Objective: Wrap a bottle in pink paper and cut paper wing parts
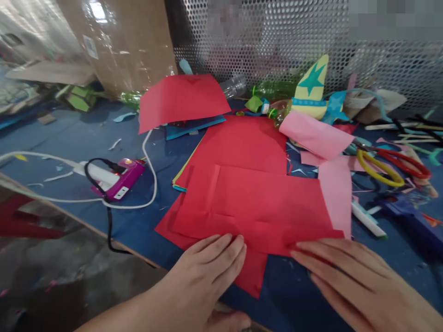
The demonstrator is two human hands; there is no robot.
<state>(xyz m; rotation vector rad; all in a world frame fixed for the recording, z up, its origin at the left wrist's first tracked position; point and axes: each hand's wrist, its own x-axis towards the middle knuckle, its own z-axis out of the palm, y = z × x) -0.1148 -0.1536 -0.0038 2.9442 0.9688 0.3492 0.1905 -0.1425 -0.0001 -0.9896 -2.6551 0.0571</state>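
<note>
A creased sheet of red paper (266,198) lies in front of me on top of other red sheets. My left hand (214,267) rests with outstretched fingers on its near edge, the thumb lower down by the table's edge. At the sheet's near right corner, my right hand (349,272) lies with its fingers extended over the paper. Under the creased sheet, a red piece (254,276) pokes out towards me. Behind it is a stack of coloured paper (247,143) with red on top and yellow and blue edges showing.
Left stands a purple power adapter (129,177) with white and black cords. A curved red sheet (183,101) leans at the back. To the right lie pink paper (335,193), scissors (380,168), a blue glue gun (411,221) and a yellow hat-like craft (311,92). Perforated metal (270,50) stands behind.
</note>
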